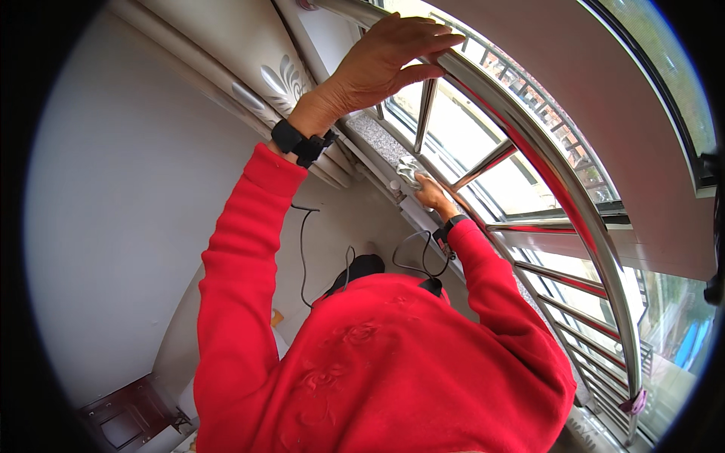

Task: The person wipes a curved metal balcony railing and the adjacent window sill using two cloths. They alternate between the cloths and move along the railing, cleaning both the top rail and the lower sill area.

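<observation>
My left hand (391,62) rests on top of a shiny metal railing's top rail (510,113), its fingers lying over the rail and the thumb apart from them. Lower down, my right hand (433,194) holds a pale, crumpled cloth (409,171) against the speckled stone window sill (376,136), on the room side of the railing's upright bars (426,116). Part of the cloth is hidden by the fingers. Both wrists carry black straps with small devices.
A cream curtain (283,79) with silver leaf patterns hangs at the upper left. Below the sill runs a white pipe with a valve (396,188). Dark cables (306,260) dangle by my body. The window (481,141) lies behind the bars. A purple cloth (634,402) is tied to the railing.
</observation>
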### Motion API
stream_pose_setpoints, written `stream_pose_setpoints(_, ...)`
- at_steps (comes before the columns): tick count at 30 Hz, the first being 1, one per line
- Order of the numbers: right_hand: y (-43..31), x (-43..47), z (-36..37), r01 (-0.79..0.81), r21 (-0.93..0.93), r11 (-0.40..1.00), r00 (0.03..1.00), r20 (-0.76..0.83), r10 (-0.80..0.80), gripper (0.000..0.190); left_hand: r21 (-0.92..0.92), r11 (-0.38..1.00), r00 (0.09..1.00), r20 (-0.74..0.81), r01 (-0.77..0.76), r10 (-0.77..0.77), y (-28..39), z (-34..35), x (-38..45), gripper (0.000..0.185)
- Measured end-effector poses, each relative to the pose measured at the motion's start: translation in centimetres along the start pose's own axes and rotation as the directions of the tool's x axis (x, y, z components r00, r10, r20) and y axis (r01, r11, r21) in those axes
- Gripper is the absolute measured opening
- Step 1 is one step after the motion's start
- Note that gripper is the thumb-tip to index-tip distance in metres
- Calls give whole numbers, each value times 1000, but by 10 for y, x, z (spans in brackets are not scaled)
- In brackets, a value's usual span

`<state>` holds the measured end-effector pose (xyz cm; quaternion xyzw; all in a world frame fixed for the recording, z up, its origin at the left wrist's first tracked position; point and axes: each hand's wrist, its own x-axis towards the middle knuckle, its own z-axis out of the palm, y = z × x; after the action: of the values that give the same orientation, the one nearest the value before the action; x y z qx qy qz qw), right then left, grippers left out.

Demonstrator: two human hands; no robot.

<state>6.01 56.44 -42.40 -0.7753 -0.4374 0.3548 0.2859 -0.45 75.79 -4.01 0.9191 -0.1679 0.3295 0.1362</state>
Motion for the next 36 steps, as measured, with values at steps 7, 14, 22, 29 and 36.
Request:
stream_pose_setpoints(7, -41, 85, 28, -82, -261, 962, 996, -50, 71, 57, -1, 1000, 998, -55, -10, 10, 0, 3, -2, 59)
stream_pose_setpoints(14, -55, 197, 68, -4, -132, 991, 980, -197, -22, 59, -2, 1000, 999, -49, 1, -2, -2, 3, -2, 60)
stream_pose_setpoints(22, -70, 223, 81, -3, -318, 948, 988, -148, -46, 54, 38, 999, 997, -73, 6, -4, -8, 16, -7, 49)
stream_pose_setpoints(29, -91, 136, 56, -156, -344, 926, 984, -140, 113, 50, 36, 999, 998, 54, 22, -24, -5, 9, -2, 53)
stream_pose_setpoints(36, -40, 20, 17, -320, -18, 947, 920, -243, 307, 55, 34, 998, 998, -9, -58, 58, 0, 5, -2, 57)
